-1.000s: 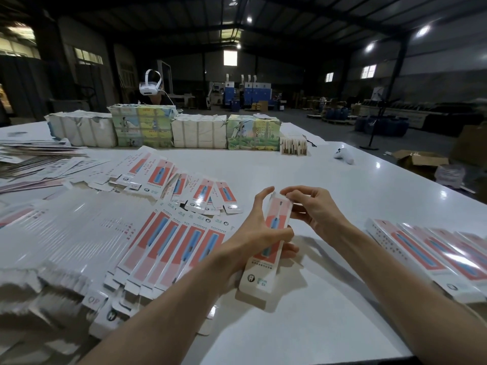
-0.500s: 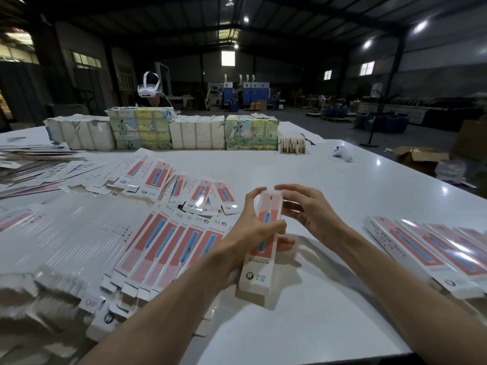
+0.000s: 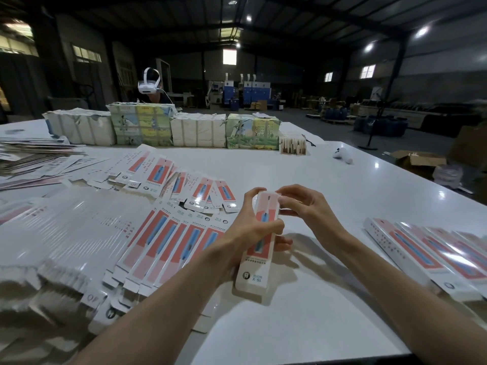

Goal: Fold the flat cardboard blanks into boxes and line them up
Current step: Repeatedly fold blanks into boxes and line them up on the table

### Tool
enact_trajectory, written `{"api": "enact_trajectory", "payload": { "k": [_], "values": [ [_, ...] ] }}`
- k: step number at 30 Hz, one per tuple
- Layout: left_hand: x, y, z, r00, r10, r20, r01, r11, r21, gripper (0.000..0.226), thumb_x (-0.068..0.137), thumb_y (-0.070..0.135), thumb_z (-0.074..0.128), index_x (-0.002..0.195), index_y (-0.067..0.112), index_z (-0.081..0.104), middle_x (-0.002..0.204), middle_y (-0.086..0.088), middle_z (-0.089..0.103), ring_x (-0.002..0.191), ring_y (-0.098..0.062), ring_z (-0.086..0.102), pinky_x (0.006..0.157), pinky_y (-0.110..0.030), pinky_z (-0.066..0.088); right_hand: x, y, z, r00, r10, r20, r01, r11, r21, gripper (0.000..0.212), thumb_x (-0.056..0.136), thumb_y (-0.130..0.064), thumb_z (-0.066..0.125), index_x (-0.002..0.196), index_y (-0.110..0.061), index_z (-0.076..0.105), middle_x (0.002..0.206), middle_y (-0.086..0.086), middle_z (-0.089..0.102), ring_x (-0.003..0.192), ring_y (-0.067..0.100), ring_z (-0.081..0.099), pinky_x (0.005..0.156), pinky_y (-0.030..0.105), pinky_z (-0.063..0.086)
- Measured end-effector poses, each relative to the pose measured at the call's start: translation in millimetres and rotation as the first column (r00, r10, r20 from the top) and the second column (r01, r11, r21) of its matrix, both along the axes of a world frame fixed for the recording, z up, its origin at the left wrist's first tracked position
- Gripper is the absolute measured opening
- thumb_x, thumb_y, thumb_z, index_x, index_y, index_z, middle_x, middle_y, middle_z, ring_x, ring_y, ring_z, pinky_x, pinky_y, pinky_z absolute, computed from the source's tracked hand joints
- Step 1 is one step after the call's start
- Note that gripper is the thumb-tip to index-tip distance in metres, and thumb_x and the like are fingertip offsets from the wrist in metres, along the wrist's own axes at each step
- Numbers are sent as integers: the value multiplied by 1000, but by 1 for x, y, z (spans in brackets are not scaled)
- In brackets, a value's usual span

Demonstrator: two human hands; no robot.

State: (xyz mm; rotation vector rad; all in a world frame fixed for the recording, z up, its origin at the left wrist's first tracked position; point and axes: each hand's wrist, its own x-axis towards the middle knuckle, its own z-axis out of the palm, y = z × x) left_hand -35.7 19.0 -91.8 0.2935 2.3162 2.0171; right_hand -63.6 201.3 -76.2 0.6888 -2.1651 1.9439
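I hold one long, narrow white-and-red toothbrush box point(image 3: 254, 275) upright-tilted above the white table point(image 3: 303, 325). My left hand point(image 3: 250, 227) grips its middle, thumb across the front. My right hand point(image 3: 303, 206) pinches the box's far top end, fingers curled on the flap. Flat printed blanks point(image 3: 168, 241) lie fanned out to the left. A row of folded boxes point(image 3: 421, 254) lies side by side at the right edge.
More loose blanks point(image 3: 158, 172) are scattered mid-left, with a thick pile point(image 3: 52, 259) at near left. Wrapped bundles point(image 3: 197, 133) line the far side, a person wearing a white headset point(image 3: 149, 84) behind them. A small white object point(image 3: 342, 155) lies far right.
The box has been raised and turned more upright. My right hand has closed onto its top end, pressing the flap in.
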Motion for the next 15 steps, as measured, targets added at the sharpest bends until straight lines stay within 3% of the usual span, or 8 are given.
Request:
{"api": "enact_trajectory", "payload": {
  "k": [2, 6, 8, 11, 13, 15],
  "values": [
    [1, 0, 1, 999, 34, -19, -34, 999, -37, 92, 80, 19, 85, 139, 57, 26, 116, -9, 61, 83, -24, 80, 67, -31, 65, -1, 0, -1, 1000, 9, 8, -9, 1000, -4, 17, 102, -20, 70, 113, -8, 73, 113, 10, 76, 107, 29, 75, 93, 41, 63],
    [0, 5, -2, 993, 63, 98, -75, 989, 125, 102, 81, 19, 88, 146, 55, 19, 119, -10, 63, 87, -25, 80, 73, -36, 66, 0, -7, -6, 997, 33, 63, -32, 999, -9, 27, 105, -25, 65, 128, -12, 67, 121, 6, 75, 111, 25, 74, 87, 34, 63],
    [0, 6, -2, 982, 78, 170, -106, 982, 158, 104, 83, 27, 89, 154, 46, 15, 115, -9, 69, 87, -22, 80, 71, -33, 65, 0, -11, -7, 999, -34, 35, 31, 996, 84, 35, 107, -27, 61, 140, -16, 58, 131, 1, 69, 115, 20, 72, 86, 31, 63],
    [-2, 3, -2, 970, 67, 236, -118, 970, 213, 72, 87, 31, 86, 143, 19, 43, 106, -12, 77, 88, -24, 80, 75, -36, 66, 0, -14, -10, 993, -105, -51, 114, 969, 219, 35, 109, -27, 56, 143, -19, 51, 135, 2, 62, 113, 20, 71, 91, 37, 63],
    [-3, 0, -2, 956, 54, 289, -137, 952, 275, 55, 86, 33, 86, 129, 17, 55, 106, -14, 78, 93, -28, 80, 84, -42, 65, 2, -15, -12, 988, -117, -101, 139, 956, 257, 28, 110, -24, 54, 137, -18, 54, 129, 3, 62, 109, 20, 70, 89, 35, 63],
    [-5, -1, -3, 944, 54, 327, -174, 920, 351, 49, 85, 27, 87, 122, 16, 57, 100, -13, 79, 89, -27, 80, 78, -42, 65, 3, -16, -14, 977, -127, -170, 175, 936, 307, 20, 111, -21, 52, 128, -17, 61, 122, 2, 65, 103, 14, 69, 83, 27, 59]
  ]
}}
